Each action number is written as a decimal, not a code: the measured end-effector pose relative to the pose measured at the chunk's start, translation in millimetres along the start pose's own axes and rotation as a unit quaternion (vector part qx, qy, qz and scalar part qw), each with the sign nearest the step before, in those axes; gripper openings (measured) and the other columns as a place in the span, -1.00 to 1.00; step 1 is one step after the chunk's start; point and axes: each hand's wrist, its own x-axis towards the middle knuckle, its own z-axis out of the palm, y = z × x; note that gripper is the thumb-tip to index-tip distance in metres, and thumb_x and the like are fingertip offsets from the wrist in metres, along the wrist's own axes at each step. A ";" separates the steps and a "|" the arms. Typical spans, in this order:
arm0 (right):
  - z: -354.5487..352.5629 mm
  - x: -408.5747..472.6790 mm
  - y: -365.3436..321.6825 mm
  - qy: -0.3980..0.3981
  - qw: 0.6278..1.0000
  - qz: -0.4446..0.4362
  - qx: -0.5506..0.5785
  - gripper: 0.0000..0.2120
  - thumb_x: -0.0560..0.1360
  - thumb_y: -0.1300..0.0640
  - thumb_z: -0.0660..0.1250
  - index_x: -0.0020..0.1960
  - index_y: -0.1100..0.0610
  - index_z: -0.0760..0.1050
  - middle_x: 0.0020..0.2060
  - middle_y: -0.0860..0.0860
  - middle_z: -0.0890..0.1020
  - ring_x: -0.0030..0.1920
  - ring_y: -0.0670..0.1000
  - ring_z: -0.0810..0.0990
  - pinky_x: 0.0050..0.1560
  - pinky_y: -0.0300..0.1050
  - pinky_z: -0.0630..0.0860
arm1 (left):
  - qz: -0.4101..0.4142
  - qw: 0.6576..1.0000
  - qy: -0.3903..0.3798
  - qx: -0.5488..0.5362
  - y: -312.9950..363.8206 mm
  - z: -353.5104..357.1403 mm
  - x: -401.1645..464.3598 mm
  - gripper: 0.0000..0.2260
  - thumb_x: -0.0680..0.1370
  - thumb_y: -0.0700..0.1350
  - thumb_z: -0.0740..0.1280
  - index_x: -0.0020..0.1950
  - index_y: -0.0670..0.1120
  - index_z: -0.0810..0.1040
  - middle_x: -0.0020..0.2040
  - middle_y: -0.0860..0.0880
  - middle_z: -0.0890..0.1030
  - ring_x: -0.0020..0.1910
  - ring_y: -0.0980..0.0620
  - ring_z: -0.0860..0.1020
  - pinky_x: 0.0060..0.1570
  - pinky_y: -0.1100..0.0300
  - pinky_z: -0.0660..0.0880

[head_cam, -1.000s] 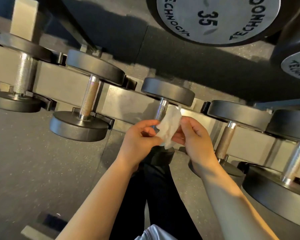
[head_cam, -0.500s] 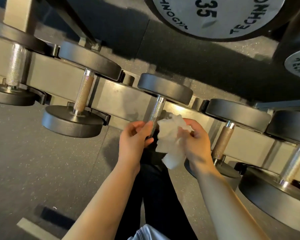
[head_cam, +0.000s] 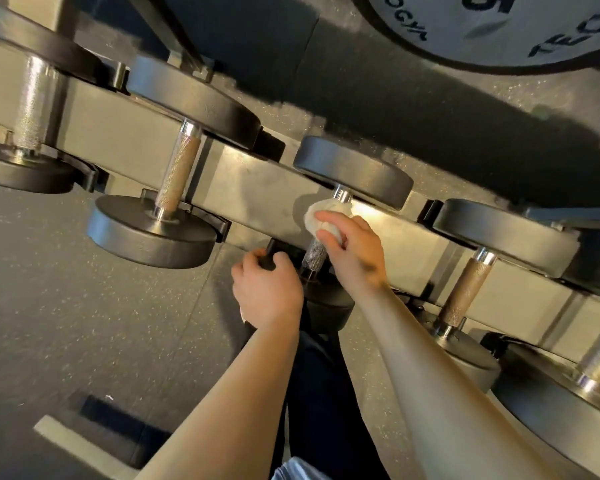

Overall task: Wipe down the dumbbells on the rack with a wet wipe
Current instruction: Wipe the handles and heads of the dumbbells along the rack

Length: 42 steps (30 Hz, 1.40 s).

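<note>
Nearest, the left hand (head_cam: 267, 292) curls its fingers round a black bracket (head_cam: 269, 258) at the front edge of the grey steel dumbbell rack (head_cam: 257, 188), a steadying hold by the look of it. Just beyond, the right hand (head_cam: 352, 251) has its grip clamped on a crumpled white wet wipe (head_cam: 324, 213), wrapping it round the upper end of the knurled steel handle (head_cam: 314, 254) of the small black round-headed dumbbell (head_cam: 354, 171) lying across the rack's middle.

The wipe is soft, damp and light; bunched, it should mould round the bar, though the rough knurling may snag or shred it. The dumbbell is stiff and heavy, sits firm in its cradle, and is best taken by the handle if it must be turned. Its smooth heads will probably be slippery once wet.

Neighbouring dumbbells with bronze-toned handles (head_cam: 177, 171) lie on either side. Farthest, on the shelf above, a large grey dumbbell end plate (head_cam: 499, 32) shows a partial "5" and the letter fragments "OGY" and "TECH"; the rest is cut off.
</note>
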 end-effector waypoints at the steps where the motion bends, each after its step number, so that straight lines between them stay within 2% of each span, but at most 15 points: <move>1: 0.5 -1.6 1.2 -0.011 1.000 0.010 0.024 -0.73 0.53 0.13 0.34 0.22 -0.05 0.55 0.01 -0.03 0.46 0.00 -0.01 0.49 0.09 -0.09 0.52 | 0.002 1.000 0.001 -0.004 0.4 0.2 -0.1 -0.72 0.56 0.00 0.23 0.23 0.00 0.53 0.25 -0.06 0.44 0.22 -0.13 0.45 0.09 0.04 0.34; 4: 3.2 -11.4 2.0 -0.075 0.997 -0.007 0.006 -0.81 0.49 0.18 0.38 0.10 0.03 0.60 -0.02 -0.03 0.52 -0.04 -0.01 0.54 -0.03 -0.17 0.54 | 0.004 1.000 0.005 -0.010 0.7 0.6 -0.5 -0.78 0.55 -0.01 0.23 0.14 -0.01 0.56 0.23 -0.05 0.44 0.20 -0.12 0.45 0.05 0.05 0.34; 6: 6.0 -18.1 1.8 -0.110 0.992 -0.026 -0.064 -0.86 0.49 0.19 0.37 0.03 0.06 0.63 -0.04 -0.05 0.53 -0.03 -0.02 0.50 -0.10 -0.31 0.37 | 0.005 1.000 0.003 -0.007 0.1 0.0 0.0 -0.79 0.55 -0.02 0.23 0.11 -0.02 0.57 0.22 -0.05 0.44 0.19 -0.13 0.45 0.05 0.05 0.33; 10: -0.1 -17.0 2.2 -0.119 0.990 -0.037 -0.068 -0.85 0.49 0.20 0.37 0.03 0.06 0.63 -0.08 -0.14 0.48 -0.10 -0.19 0.42 -0.09 -0.37 0.35 | 0.002 1.000 0.006 -0.005 0.5 -0.5 -0.3 -0.82 0.54 -0.02 0.23 0.07 -0.01 0.56 0.19 -0.02 0.44 0.16 -0.11 0.46 0.09 0.03 0.38; 14: -5.6 -5.9 0.6 -0.033 0.996 -0.033 0.078 -0.75 0.52 0.25 0.33 0.16 0.03 0.59 -0.04 -0.23 0.52 -0.05 -0.36 0.49 0.01 -0.44 0.45 | -0.005 1.000 0.006 -0.009 1.5 -0.2 0.4 -0.85 0.55 -0.04 0.22 0.03 0.02 0.55 0.19 -0.02 0.44 0.15 -0.10 0.46 0.02 0.09 0.32; 18: 0.8 19.2 -3.6 0.113 0.980 0.036 0.158 -0.80 0.51 0.25 0.34 0.02 0.02 0.65 -0.08 -0.12 0.64 -0.04 -0.15 0.59 0.06 -0.17 0.56 | -0.010 1.000 0.000 -0.008 3.3 -2.5 -0.6 -0.91 0.56 -0.04 0.21 -0.01 0.06 0.50 0.18 0.00 0.43 0.14 -0.08 0.46 -0.01 0.11 0.28; 20: 3.5 20.7 -4.9 0.149 0.978 0.019 0.146 -0.82 0.51 0.25 0.33 0.02 0.06 0.65 -0.08 -0.09 0.64 -0.04 -0.14 0.59 0.04 -0.18 0.56 | -0.010 1.000 -0.001 -0.007 4.7 -2.7 -1.6 -0.93 0.57 -0.04 0.21 -0.02 0.07 0.48 0.19 0.00 0.43 0.13 -0.07 0.46 -0.02 0.12 0.26; 22: 6.3 9.5 0.0 0.115 0.989 -0.032 0.083 -0.82 0.53 0.25 0.30 0.04 0.09 0.64 -0.15 -0.15 0.56 -0.12 -0.20 0.52 -0.06 -0.31 0.50 | -0.011 1.000 -0.003 -0.007 5.2 -2.4 -2.2 -0.93 0.57 -0.04 0.21 -0.01 0.07 0.48 0.20 0.00 0.43 0.13 -0.07 0.45 -0.02 0.12 0.25; 25: 10.7 -16.2 14.5 -0.025 0.998 -0.063 0.014 -0.85 0.51 0.24 0.34 -0.01 0.08 0.66 -0.29 -0.24 0.46 -0.27 -0.23 0.44 -0.18 -0.31 0.38 | -0.010 1.000 0.000 -0.006 2.8 -1.2 -2.4 -0.87 0.56 -0.04 0.22 0.05 0.04 0.53 0.22 -0.02 0.45 0.16 -0.10 0.46 0.00 0.12 0.25; 29: -6.4 -24.8 18.7 -0.120 0.992 -0.046 -0.018 -0.66 0.47 0.23 0.38 -0.37 -0.08 0.40 -0.42 -0.16 0.39 -0.38 -0.21 0.35 -0.28 -0.20 0.26 | -0.014 1.000 0.008 -0.014 4.7 -0.6 -4.3 -0.89 0.56 -0.04 0.22 0.03 0.04 0.52 0.21 -0.02 0.46 0.16 -0.10 0.46 0.02 0.13 0.25; 31: -20.9 -17.7 16.5 -0.060 0.996 0.008 0.064 -0.81 0.49 0.15 0.39 -0.27 -0.02 0.49 -0.36 -0.13 0.46 -0.32 -0.19 0.40 -0.28 -0.25 0.31 | -0.018 1.000 0.012 -0.015 6.8 -0.4 -5.2 -0.90 0.57 -0.05 0.23 0.03 0.04 0.52 0.21 -0.02 0.46 0.16 -0.10 0.47 0.03 0.14 0.25; 33: -30.6 -6.2 10.8 0.044 0.966 0.084 0.240 -0.97 0.48 0.12 0.41 -0.13 0.01 0.59 -0.25 -0.08 0.55 -0.22 -0.11 0.50 -0.19 -0.24 0.43 | -0.021 1.000 0.015 -0.016 7.8 -1.0 -6.0 -0.92 0.57 -0.05 0.23 0.01 0.05 0.51 0.21 -0.03 0.47 0.16 -0.10 0.47 0.03 0.14 0.26; 36: -21.9 7.7 -6.2 0.105 0.915 0.176 0.348 -0.94 0.44 0.14 0.44 -0.17 0.04 0.57 -0.23 0.00 0.61 -0.20 -0.05 0.56 -0.14 -0.11 0.54 | -0.024 0.999 0.014 -0.019 8.7 -1.3 -6.1 -0.94 0.57 -0.05 0.22 -0.02 0.07 0.48 0.19 -0.02 0.47 0.13 -0.08 0.46 0.04 0.15 0.27; 40: 0.2 24.7 -20.9 0.151 0.851 0.243 0.441 -0.83 0.45 0.17 0.43 -0.24 0.08 0.46 -0.25 0.06 0.58 -0.30 -0.07 0.52 -0.32 -0.25 0.46 | -0.019 0.999 0.016 -0.020 7.8 -0.4 -4.9 -0.94 0.57 -0.05 0.22 -0.01 0.06 0.49 0.09 0.05 0.42 0.02 0.02 0.40 0.02 0.15 0.25; 42: 4.4 26.4 -12.5 0.148 0.889 0.215 0.376 -0.82 0.45 0.10 0.44 -0.25 0.05 0.46 -0.25 0.05 0.58 -0.25 -0.02 0.53 -0.21 -0.14 0.49 | -0.019 1.000 0.016 -0.016 6.7 -0.4 -3.7 -0.94 0.57 -0.05 0.22 -0.02 0.05 0.48 0.06 0.05 0.40 -0.01 0.03 0.39 0.00 0.16 0.25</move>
